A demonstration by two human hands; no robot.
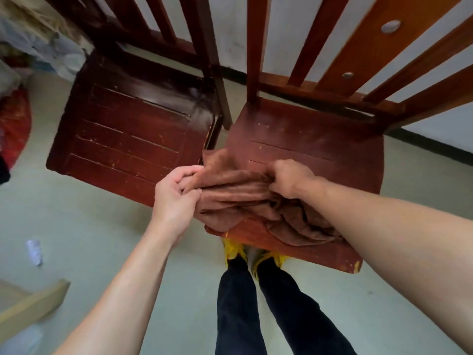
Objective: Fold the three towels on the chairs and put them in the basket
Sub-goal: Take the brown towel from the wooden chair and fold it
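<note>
A brown towel (238, 198) lies bunched on the front left part of the right chair's seat (307, 144). My left hand (176, 198) pinches the towel's left edge between thumb and fingers, just off the seat's corner. My right hand (289, 178) grips the towel's upper right part with curled fingers, pressing it on the seat. More brown cloth (307, 226) spreads under my right forearm toward the seat's front edge. The left chair's dark seat (128, 131) has nothing on it. No basket is in view.
Both chairs stand side by side against a white wall, backs with vertical slats. Bags and red cloth (12, 129) pile at the far left. A crumpled scrap (34, 252) lies on the floor. A wooden edge (33, 301) juts in at bottom left. My feet stand under the right seat.
</note>
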